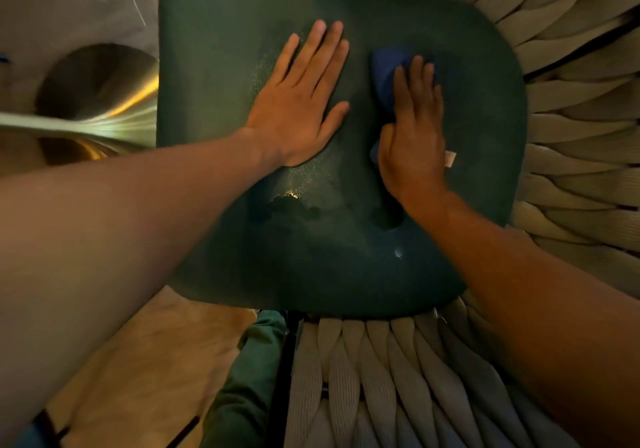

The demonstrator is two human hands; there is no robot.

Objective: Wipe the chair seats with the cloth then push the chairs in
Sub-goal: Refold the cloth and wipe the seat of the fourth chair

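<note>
A dark green chair seat fills the middle of the view, seen from straight above. My left hand lies flat on it, fingers straight and spread, palm down. To its right my right hand presses a dark blue cloth onto the seat with straight fingers; the cloth shows ahead of the fingertips and at the thumb side, the rest hidden under the palm. Wet droplets and a damp patch glisten on the seat near my left wrist.
The chair's woven beige rope back and sides wrap around the seat on the right and near side. A brassy round table base stands to the left on a pale floor. Green trouser fabric shows below the seat.
</note>
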